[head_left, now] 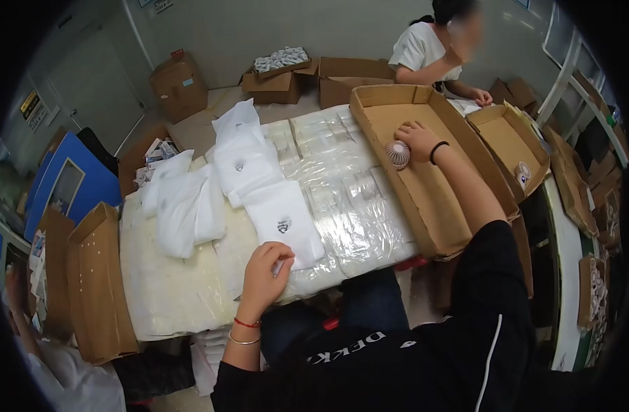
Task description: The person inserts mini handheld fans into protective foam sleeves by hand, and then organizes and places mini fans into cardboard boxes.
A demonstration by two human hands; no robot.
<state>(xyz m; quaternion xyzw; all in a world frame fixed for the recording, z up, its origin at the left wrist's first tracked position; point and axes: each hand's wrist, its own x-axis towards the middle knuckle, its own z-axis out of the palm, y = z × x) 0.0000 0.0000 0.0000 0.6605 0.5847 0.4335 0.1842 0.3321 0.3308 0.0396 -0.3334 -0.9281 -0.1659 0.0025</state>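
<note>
My left hand (265, 276) is at the near edge of a flat white bag (290, 220) with a small dark printed mark. Its fingers are curled together and seem to pinch that edge. Inside a long cardboard tray (443, 196), my right hand (419, 140) has its fingers closed round the side of a round, ribbed, pinkish-white object (397, 154). More white bags (242, 161) with the same kind of mark lie overlapping beyond the first one. Crumpled white bags (189, 209) lie to their left.
Plastic-wrapped packs (355, 220) form the work surface. A cardboard box (94, 288) stands at its left end, and a smaller tray (510, 147) at right. One co-worker (424, 51) sits across; another person's sleeve (74, 374) shows at lower left.
</note>
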